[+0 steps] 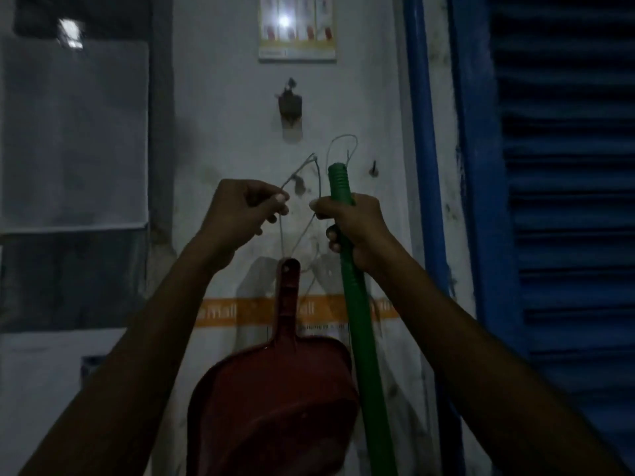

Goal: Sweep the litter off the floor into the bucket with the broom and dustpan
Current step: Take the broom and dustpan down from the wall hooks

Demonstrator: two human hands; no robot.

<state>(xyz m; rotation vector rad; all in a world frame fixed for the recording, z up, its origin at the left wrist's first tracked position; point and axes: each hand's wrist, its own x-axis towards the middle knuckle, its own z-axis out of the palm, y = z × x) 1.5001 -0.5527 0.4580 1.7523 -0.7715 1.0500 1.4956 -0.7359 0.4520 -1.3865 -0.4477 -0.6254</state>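
Dustpan (275, 400) hangs low against the wall by its string (285, 231), pinched by the left hand (237, 214). Right hand (354, 225) grips the broom handle (357, 321) and apparently the string too; dim light. A snagged loop could drop the pan.

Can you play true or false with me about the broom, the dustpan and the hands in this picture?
1. The right hand grips the green broom handle. True.
2. The dustpan is blue. False: it is dark red; the shutter on the right is blue.
3. The left hand pinches a thin string. True.
4. The dustpan lies flat on the floor. False: it hangs by its handle against the wall, pan downward.
5. The left hand holds the broom handle. False: only the right hand does.
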